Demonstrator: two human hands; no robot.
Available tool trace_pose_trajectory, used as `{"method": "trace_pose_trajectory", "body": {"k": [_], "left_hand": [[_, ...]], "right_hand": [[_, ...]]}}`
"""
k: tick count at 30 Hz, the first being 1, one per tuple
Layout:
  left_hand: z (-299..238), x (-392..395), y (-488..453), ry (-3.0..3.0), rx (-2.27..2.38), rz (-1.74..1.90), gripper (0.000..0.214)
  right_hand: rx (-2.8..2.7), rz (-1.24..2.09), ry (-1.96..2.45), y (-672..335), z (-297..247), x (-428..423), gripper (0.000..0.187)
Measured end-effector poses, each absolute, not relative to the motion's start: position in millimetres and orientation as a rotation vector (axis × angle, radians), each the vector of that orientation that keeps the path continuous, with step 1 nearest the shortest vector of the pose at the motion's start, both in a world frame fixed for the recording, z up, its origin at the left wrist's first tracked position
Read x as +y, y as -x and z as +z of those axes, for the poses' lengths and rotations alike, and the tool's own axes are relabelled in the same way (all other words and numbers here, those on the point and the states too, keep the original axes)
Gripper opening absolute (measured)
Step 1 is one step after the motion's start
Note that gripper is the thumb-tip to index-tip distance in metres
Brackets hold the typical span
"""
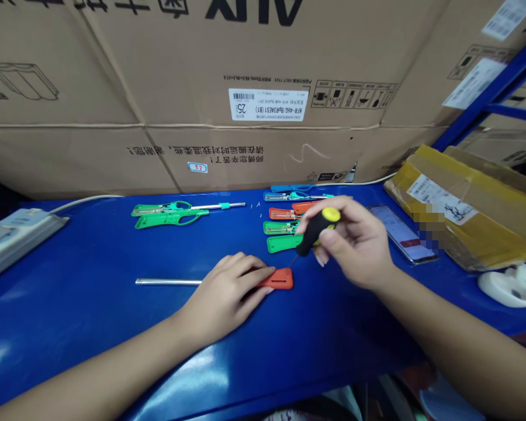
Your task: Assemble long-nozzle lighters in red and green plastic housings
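Observation:
My left hand (pixel 230 292) is closed over an orange-red long-nosed lighter (pixel 282 279), pressing it to the blue tabletop. The lighter's metal tube (pixel 166 282) sticks out to the left from under the hand. In my right hand (pixel 362 245) is a screwdriver (pixel 318 231) with a black and yellow handle, held tilted. Its thin shaft points down at the lighter's right end; whether the tip touches is too fine to tell. Behind, opened green lighter halves (pixel 170 218) lie on the left. More opened lighter halves (pixel 283 228) in green, orange and blue sit near the right hand.
A large cardboard box (pixel 201 76) walls off the back. To the right lie a phone (pixel 403 234), a taped carton (pixel 473 204) and a white object (pixel 506 286). A white power strip (pixel 21 234) stands at the left edge, its cable running back.

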State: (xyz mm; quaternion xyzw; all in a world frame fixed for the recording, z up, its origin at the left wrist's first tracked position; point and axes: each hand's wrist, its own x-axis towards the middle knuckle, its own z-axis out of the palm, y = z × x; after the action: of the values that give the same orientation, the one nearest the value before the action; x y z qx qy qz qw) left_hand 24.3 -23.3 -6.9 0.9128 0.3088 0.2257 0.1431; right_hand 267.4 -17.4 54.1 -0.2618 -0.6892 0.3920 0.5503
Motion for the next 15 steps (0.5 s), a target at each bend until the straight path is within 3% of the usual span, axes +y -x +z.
{"method": "trace_pose_trajectory", "body": {"k": [6, 15], "left_hand": [[-7, -22, -24, -2.633, 0.878, 0.641, 0.028], [13, 2, -2, -2.743, 0.879, 0.469, 0.028]], "right_hand": [[-1.424, 0.696, 0.779, -284, 62, 3, 0.017], [-2.428, 0.482, 1.098, -285, 38, 12, 0.023]]}}
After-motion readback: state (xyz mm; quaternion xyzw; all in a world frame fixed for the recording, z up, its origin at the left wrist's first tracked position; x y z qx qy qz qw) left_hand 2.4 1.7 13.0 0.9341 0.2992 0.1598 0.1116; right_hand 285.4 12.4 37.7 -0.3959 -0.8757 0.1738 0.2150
